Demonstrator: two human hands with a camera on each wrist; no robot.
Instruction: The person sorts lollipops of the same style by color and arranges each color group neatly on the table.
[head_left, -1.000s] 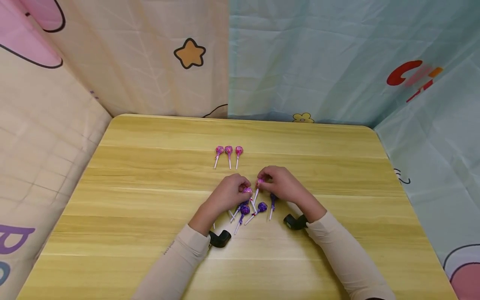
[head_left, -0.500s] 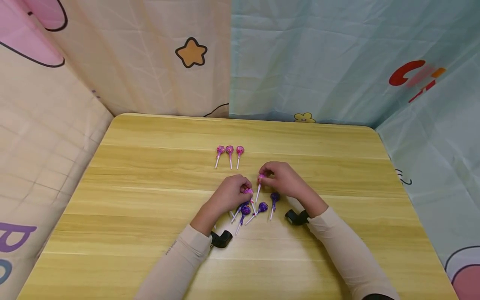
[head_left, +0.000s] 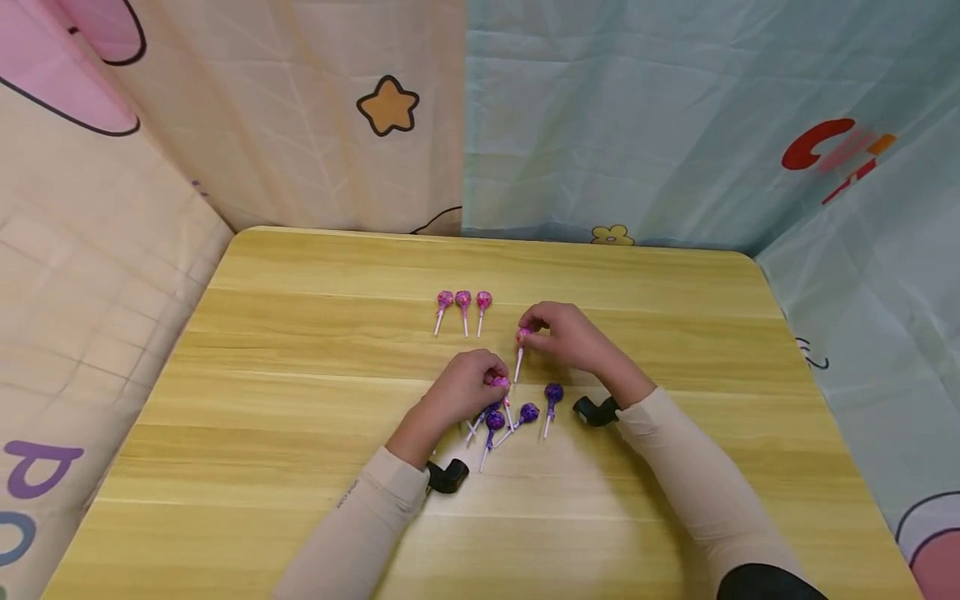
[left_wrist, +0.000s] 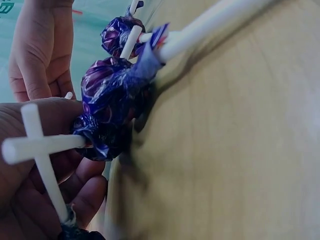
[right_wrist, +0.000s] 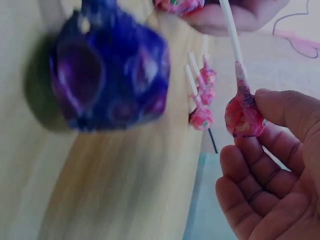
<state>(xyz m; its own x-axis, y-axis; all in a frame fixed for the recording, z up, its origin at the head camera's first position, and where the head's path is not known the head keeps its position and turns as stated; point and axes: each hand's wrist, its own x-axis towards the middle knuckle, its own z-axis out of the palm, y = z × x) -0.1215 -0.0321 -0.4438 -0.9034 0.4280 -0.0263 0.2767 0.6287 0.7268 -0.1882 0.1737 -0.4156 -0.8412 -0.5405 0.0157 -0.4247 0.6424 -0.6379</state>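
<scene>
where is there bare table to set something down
Bare tabletop lies left of the pink lollipop row and right of the right hand, out to the edge. It's crowded beside the left hand, among the purple lollipops.

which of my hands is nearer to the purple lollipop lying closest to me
Left. Your left hand is just beyond that purple lollipop, slightly to its left; your right hand is farther away, ahead and to the right, pinching a pink lollipop.
</scene>
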